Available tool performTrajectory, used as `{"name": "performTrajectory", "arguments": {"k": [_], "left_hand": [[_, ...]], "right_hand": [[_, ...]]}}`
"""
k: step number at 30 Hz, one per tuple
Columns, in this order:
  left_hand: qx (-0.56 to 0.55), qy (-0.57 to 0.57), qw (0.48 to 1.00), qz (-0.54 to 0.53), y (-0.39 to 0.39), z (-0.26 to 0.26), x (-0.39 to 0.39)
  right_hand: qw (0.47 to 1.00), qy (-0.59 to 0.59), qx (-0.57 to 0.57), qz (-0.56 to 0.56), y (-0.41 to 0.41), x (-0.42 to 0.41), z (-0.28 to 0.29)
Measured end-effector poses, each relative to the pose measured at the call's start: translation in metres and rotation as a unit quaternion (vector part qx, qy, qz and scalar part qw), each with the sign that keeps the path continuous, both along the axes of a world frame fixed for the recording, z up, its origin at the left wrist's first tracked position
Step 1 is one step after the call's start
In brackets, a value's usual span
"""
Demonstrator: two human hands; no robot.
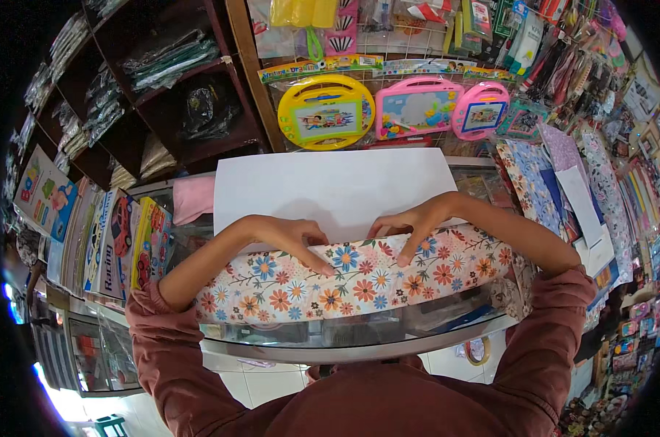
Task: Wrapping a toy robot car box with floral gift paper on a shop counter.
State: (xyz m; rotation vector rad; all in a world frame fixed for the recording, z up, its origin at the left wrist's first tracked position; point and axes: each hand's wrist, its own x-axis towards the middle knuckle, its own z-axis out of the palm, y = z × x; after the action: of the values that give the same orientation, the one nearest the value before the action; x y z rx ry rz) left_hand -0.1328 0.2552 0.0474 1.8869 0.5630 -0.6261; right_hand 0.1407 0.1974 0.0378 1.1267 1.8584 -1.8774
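A band of floral-patterned wrapping paper (357,278) lies across the front of the glass counter, printed with blue, orange and red flowers. Behind it spreads a plain white paper surface (330,185); whether this is the same sheet's reverse side, I cannot tell. My left hand (286,237) grips the far edge of the floral paper left of its middle, thumb on the pattern and fingers curled behind. To the right, my right hand (417,221) holds the same edge likewise, fingertips reaching onto the white surface. Whatever is under the floral band is hidden.
Boxed toys and books (114,240) stand at the left of the counter, near a pink cloth-like item (193,201). Drawing boards (327,113) hang behind. Patterned paper sheets (537,180) are stacked right. The counter's metal edge (357,355) runs before me.
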Motion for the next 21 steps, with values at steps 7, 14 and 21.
{"name": "performTrajectory", "arguments": {"k": [7, 14, 21], "left_hand": [[0.039, 0.017, 0.997, 0.069, 0.0, 0.002, -0.002], [0.037, 0.008, 0.996, 0.076, -0.003, -0.005, -0.004], [0.068, 0.0, 0.996, 0.059, -0.002, -0.006, -0.003]], "right_hand": [[0.998, -0.05, -0.015, 0.021, 0.007, 0.004, -0.007], [0.992, -0.091, 0.049, 0.07, 0.003, 0.002, 0.009], [0.933, -0.088, 0.343, 0.072, -0.03, 0.002, 0.029]]}}
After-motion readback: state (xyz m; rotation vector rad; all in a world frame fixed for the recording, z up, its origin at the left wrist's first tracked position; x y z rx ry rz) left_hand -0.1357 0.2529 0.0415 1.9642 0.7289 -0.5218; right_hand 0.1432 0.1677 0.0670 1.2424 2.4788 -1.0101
